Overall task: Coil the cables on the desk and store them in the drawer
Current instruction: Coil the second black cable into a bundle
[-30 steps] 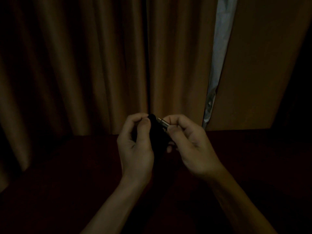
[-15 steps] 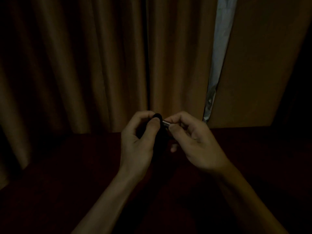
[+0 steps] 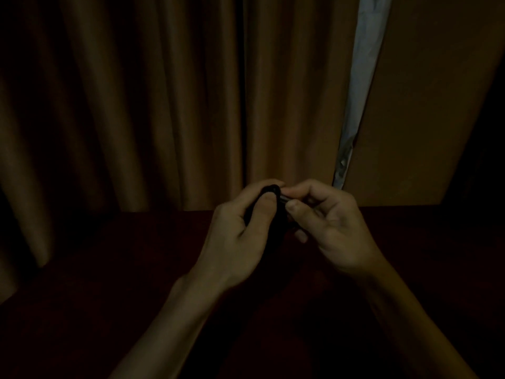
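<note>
gripping black cable (image 3: 271, 191), left hand (image 3: 240, 239), right hand (image 3: 334, 228)

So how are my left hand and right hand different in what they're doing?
The left hand wraps around the black cable bundle, thumb lying along it; the right hand only pinches the plug end between thumb and forefinger. The left hand shows its back, the right hand its curled fingers. Both meet over the dark desk.

Black cable (image 3: 272, 190): mostly hidden inside left hand (image 3: 237, 239); coil shape indiscernible. Plug end (image 3: 283, 199): nearly covered by right hand (image 3: 330, 228) fingers. Desk (image 3: 95, 283): too dark for detail. Forearms: cut off at bottom edge.
</note>
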The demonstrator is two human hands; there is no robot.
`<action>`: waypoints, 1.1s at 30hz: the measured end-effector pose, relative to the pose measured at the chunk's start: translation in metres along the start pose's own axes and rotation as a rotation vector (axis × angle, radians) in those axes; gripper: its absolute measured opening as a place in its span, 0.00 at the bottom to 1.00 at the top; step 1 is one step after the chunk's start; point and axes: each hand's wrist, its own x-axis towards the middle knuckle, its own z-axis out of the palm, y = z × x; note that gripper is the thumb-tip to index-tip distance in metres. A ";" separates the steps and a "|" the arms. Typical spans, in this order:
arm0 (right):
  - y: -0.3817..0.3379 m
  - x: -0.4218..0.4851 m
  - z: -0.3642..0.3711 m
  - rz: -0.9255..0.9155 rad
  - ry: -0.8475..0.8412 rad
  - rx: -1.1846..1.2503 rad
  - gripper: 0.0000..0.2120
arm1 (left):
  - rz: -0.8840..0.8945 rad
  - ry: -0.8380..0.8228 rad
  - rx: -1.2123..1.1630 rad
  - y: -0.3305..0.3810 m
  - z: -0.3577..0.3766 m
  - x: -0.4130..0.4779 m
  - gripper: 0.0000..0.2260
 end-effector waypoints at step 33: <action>0.006 0.002 0.004 -0.024 0.015 0.163 0.05 | -0.089 -0.260 -0.084 -0.005 -0.008 0.002 0.19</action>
